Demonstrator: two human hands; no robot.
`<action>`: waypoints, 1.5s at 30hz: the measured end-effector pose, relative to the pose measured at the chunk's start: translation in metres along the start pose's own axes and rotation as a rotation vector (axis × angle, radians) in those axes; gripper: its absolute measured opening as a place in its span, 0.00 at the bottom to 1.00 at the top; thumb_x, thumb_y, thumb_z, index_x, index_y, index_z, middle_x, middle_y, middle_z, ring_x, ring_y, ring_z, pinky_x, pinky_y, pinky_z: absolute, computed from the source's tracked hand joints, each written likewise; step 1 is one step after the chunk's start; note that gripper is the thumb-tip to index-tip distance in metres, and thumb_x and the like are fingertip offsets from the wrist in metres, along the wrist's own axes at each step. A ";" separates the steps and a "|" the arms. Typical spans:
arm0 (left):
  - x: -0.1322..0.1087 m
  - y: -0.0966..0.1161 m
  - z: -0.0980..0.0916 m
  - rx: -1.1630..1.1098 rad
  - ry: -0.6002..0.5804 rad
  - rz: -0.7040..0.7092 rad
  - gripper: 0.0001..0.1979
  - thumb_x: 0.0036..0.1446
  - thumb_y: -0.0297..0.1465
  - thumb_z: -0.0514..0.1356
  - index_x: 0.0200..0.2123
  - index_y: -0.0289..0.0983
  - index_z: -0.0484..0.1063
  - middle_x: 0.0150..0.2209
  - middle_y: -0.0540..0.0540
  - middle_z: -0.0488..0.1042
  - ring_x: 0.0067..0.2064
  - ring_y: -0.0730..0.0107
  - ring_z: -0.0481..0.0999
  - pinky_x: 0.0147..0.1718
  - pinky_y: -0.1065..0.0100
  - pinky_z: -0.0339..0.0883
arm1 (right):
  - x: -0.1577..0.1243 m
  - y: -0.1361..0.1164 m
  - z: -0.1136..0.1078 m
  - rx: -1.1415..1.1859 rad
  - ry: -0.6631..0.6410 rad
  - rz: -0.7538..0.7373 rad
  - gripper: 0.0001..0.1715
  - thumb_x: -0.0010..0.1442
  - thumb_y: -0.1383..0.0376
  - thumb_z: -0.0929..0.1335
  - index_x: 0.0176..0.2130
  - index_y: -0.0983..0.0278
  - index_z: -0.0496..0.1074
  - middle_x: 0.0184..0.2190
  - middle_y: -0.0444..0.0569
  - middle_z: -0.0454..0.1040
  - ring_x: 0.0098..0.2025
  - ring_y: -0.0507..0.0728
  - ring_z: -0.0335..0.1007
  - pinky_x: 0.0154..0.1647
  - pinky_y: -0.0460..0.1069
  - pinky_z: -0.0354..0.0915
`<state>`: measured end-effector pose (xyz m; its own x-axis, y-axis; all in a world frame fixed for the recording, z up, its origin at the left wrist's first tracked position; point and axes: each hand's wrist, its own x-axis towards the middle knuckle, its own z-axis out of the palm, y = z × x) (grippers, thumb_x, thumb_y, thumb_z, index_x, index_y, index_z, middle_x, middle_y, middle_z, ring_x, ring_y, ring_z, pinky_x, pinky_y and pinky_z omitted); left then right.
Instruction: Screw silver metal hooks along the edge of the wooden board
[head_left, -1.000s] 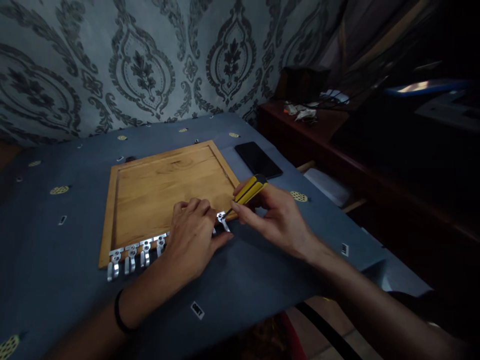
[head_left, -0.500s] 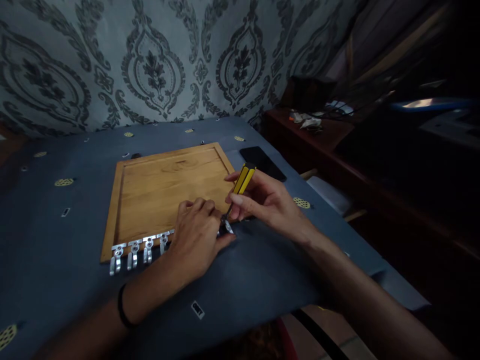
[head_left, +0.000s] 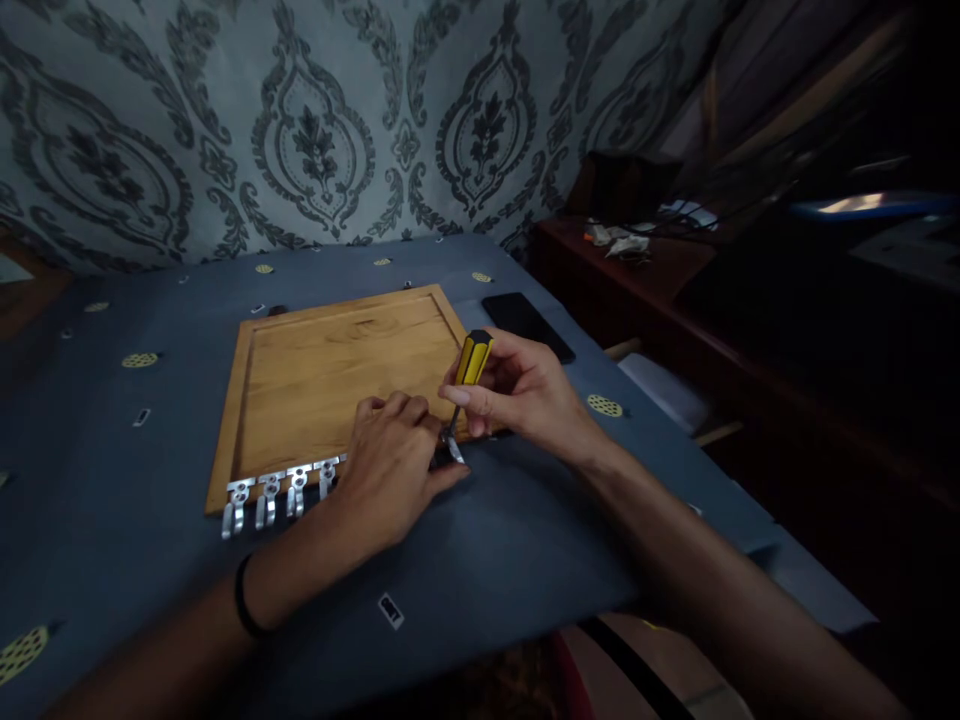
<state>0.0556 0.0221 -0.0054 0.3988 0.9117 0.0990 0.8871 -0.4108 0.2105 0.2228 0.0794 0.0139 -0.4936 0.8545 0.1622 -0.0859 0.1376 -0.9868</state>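
Observation:
A framed wooden board (head_left: 337, 375) lies on the table, with a row of metal hooks (head_left: 271, 500) along its near edge. My left hand (head_left: 394, 460) rests over the right part of that row, its thumb and fingers closed around a metal hook (head_left: 456, 450) near the board's right corner. In my right hand (head_left: 529, 395) is a screwdriver with a yellow and black handle (head_left: 473, 357), pinched by thumb and fingers. Its shaft slants down to the hook, where the tip is hard to make out. Part of the hook row is hidden under my left hand.
A black phone (head_left: 529, 325) lies right of the board on the blue patterned tablecloth (head_left: 300, 620). To the right stands a dark wooden piece of furniture (head_left: 660, 275) bearing crumpled items and cables. A patterned wall (head_left: 405, 120) rises behind the table.
The screwdriver handle has tipped more upright and shifted slightly left, with my right fingers moved around it. My left hand stays at the hook. The view has shifted slightly.

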 end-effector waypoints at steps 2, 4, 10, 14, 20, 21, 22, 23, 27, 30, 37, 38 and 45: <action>0.000 0.000 0.000 0.007 -0.003 0.001 0.17 0.61 0.43 0.69 0.46 0.37 0.77 0.48 0.41 0.79 0.53 0.49 0.74 0.50 0.49 0.62 | -0.004 0.001 -0.001 0.014 -0.007 -0.028 0.23 0.52 0.49 0.79 0.38 0.61 0.74 0.25 0.39 0.74 0.21 0.49 0.71 0.22 0.45 0.70; 0.000 -0.001 0.000 0.009 -0.007 0.002 0.17 0.60 0.43 0.69 0.45 0.37 0.77 0.47 0.41 0.79 0.53 0.48 0.74 0.50 0.50 0.62 | -0.007 0.002 -0.002 0.030 -0.025 -0.048 0.24 0.55 0.48 0.77 0.40 0.62 0.75 0.25 0.41 0.75 0.23 0.50 0.72 0.25 0.46 0.72; -0.001 0.000 -0.002 -0.004 -0.007 -0.008 0.17 0.60 0.41 0.69 0.48 0.39 0.77 0.50 0.42 0.79 0.54 0.50 0.73 0.50 0.51 0.61 | -0.010 0.005 0.000 0.012 0.087 -0.067 0.26 0.47 0.50 0.81 0.31 0.63 0.70 0.28 0.42 0.78 0.17 0.46 0.65 0.14 0.42 0.63; -0.002 0.000 -0.001 0.000 -0.003 -0.001 0.17 0.60 0.42 0.69 0.48 0.39 0.77 0.49 0.43 0.79 0.53 0.51 0.73 0.49 0.52 0.61 | -0.010 0.004 -0.001 0.011 0.120 -0.070 0.28 0.45 0.49 0.82 0.31 0.62 0.69 0.29 0.42 0.78 0.17 0.46 0.67 0.14 0.43 0.65; -0.001 0.000 -0.001 0.014 -0.002 0.000 0.15 0.61 0.42 0.69 0.43 0.37 0.78 0.47 0.42 0.79 0.52 0.49 0.74 0.50 0.50 0.62 | -0.009 -0.003 -0.005 -0.037 -0.014 -0.028 0.24 0.55 0.46 0.77 0.38 0.62 0.75 0.21 0.40 0.73 0.19 0.50 0.70 0.19 0.45 0.69; -0.001 0.000 -0.001 0.013 -0.008 0.000 0.16 0.61 0.42 0.68 0.44 0.37 0.78 0.47 0.42 0.79 0.53 0.49 0.74 0.50 0.49 0.62 | -0.008 -0.004 -0.004 -0.057 -0.029 -0.021 0.23 0.54 0.47 0.78 0.35 0.62 0.75 0.20 0.39 0.71 0.19 0.49 0.68 0.18 0.44 0.67; -0.001 0.000 -0.002 0.012 -0.014 -0.002 0.16 0.61 0.42 0.68 0.44 0.37 0.78 0.48 0.41 0.79 0.53 0.48 0.73 0.50 0.49 0.62 | -0.006 -0.005 -0.003 -0.077 -0.038 -0.012 0.22 0.53 0.48 0.79 0.33 0.62 0.73 0.20 0.38 0.70 0.18 0.48 0.66 0.16 0.43 0.64; -0.001 0.000 -0.002 0.010 -0.015 -0.005 0.16 0.61 0.42 0.68 0.45 0.37 0.77 0.50 0.41 0.79 0.54 0.48 0.73 0.51 0.49 0.62 | -0.004 -0.006 -0.001 -0.091 -0.043 -0.002 0.23 0.51 0.50 0.79 0.32 0.62 0.72 0.20 0.38 0.69 0.18 0.48 0.64 0.15 0.43 0.63; 0.000 0.000 -0.001 -0.001 -0.002 -0.004 0.16 0.61 0.42 0.69 0.45 0.37 0.77 0.51 0.40 0.79 0.55 0.48 0.73 0.51 0.49 0.62 | 0.006 -0.011 0.003 -0.069 -0.098 0.031 0.23 0.50 0.53 0.81 0.32 0.61 0.69 0.23 0.37 0.69 0.19 0.46 0.63 0.15 0.42 0.62; -0.001 -0.001 0.001 0.005 0.008 0.007 0.16 0.61 0.42 0.68 0.46 0.38 0.77 0.51 0.40 0.80 0.55 0.48 0.74 0.51 0.49 0.62 | 0.011 -0.012 0.002 -0.062 -0.170 0.001 0.21 0.53 0.55 0.80 0.35 0.62 0.70 0.24 0.37 0.71 0.19 0.46 0.66 0.17 0.42 0.64; 0.000 -0.001 -0.001 0.016 -0.020 0.005 0.19 0.60 0.45 0.68 0.44 0.36 0.78 0.46 0.41 0.79 0.53 0.48 0.74 0.50 0.49 0.63 | 0.002 -0.002 0.000 -0.060 0.019 -0.108 0.20 0.53 0.50 0.79 0.34 0.61 0.75 0.19 0.38 0.71 0.15 0.48 0.65 0.14 0.43 0.60; 0.000 0.000 -0.002 0.016 -0.027 0.000 0.19 0.60 0.45 0.69 0.43 0.36 0.79 0.46 0.41 0.79 0.53 0.48 0.74 0.50 0.50 0.63 | 0.001 -0.001 0.001 -0.042 0.094 -0.147 0.21 0.52 0.50 0.79 0.34 0.61 0.75 0.21 0.38 0.73 0.14 0.47 0.64 0.13 0.44 0.60; 0.000 0.000 -0.003 0.008 -0.030 0.006 0.18 0.60 0.45 0.69 0.41 0.36 0.79 0.44 0.42 0.78 0.52 0.50 0.73 0.49 0.51 0.62 | -0.004 -0.001 0.003 -0.031 0.258 -0.247 0.19 0.55 0.50 0.78 0.34 0.59 0.74 0.27 0.41 0.76 0.15 0.47 0.65 0.14 0.45 0.62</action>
<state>0.0547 0.0224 -0.0027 0.4109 0.9089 0.0706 0.8863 -0.4164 0.2026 0.2227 0.0744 0.0144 -0.2260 0.8915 0.3927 -0.1474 0.3672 -0.9184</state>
